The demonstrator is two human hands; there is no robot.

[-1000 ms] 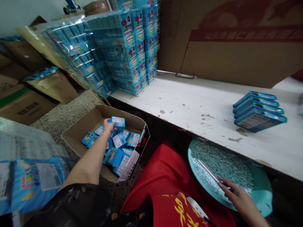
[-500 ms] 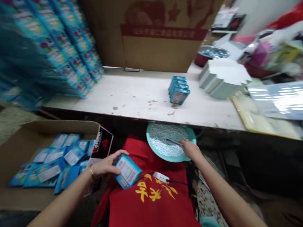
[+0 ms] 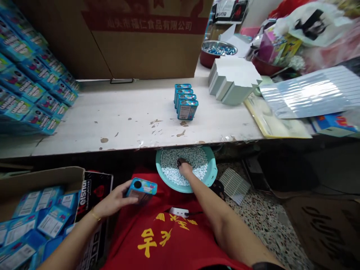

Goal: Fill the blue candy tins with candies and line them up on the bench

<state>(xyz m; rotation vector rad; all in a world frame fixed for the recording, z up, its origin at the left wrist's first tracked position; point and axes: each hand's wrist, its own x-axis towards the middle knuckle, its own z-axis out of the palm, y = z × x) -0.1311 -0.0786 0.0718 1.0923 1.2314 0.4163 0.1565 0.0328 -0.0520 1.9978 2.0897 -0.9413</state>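
Where the left hand [image 3: 114, 201] clasps a blue box [image 3: 146, 186], I read its top as facing up, long edge running sideways from the palm. Beyond that grip, to its right, sits a turquoise basin [image 3: 211, 173] of white pellets [image 3: 173, 177], apart from the box. The right hand [image 3: 185, 170] is nearer, among the pellets; whether it grips anything, I can't tell.

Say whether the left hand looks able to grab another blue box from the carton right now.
Probably not as things stand: the left hand holds a blue box, which occupies its grip. The way itself looks free, though, since the carton is open-topped and close by.
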